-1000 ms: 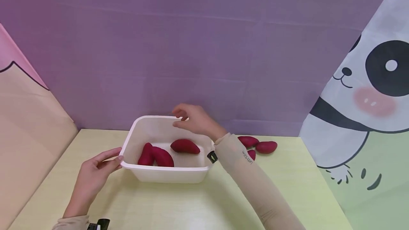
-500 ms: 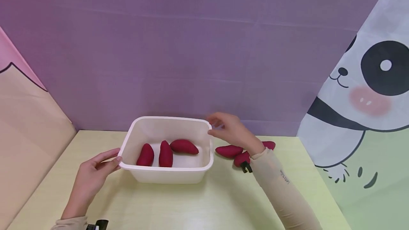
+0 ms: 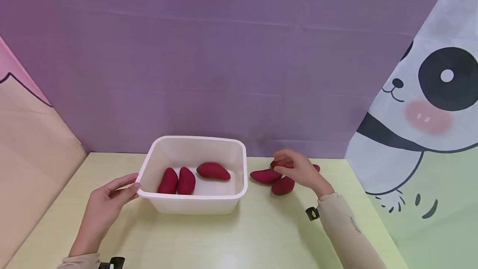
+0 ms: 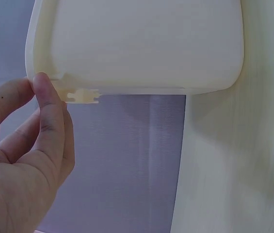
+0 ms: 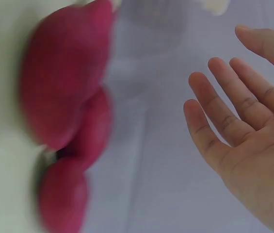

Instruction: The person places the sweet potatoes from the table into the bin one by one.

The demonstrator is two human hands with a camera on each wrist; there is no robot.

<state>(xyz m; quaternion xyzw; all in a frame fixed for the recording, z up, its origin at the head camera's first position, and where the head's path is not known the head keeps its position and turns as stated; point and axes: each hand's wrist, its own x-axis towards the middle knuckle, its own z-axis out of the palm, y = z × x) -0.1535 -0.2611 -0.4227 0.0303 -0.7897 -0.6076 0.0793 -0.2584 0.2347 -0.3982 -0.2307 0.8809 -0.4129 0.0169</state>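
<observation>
The white tub (image 3: 194, 206) contains three sweet potatoes: a left sweet potato (image 3: 168, 181) and a middle sweet potato (image 3: 186, 181) side by side, and a far sweet potato (image 3: 213, 171) lying crosswise beyond them. The front wall of the tub hides the lower ends of the first two.

To the right of the tub, outside it, lies a loose group: a near sweet potato (image 3: 283, 186), an inner sweet potato (image 3: 265, 176), a rear sweet potato (image 3: 275, 164) and an outer sweet potato (image 3: 317, 167). The right hand (image 3: 296, 170) is above this group and obstructs the view of the rear and outer pieces. Its fingers are relaxed, spread and holding nothing. The left hand (image 3: 102, 206) pinches the tub rim at the left side between thumb and fingers. A black clip (image 3: 312, 213) is fitted at the right wrist, beside the beige sleeve (image 3: 345, 231).

The table (image 3: 224, 240) is pale and smooth. Behind it hangs a purple cloth (image 3: 231, 61); a panda print (image 3: 429, 115) covers the right side and a beige panel (image 3: 33, 157) the left.

Compared with half a second ago, the right hand has moved from the tub's right rim to the loose group. The middle sweet potato has shifted toward the left one. The left-hand pinch is unchanged.
</observation>
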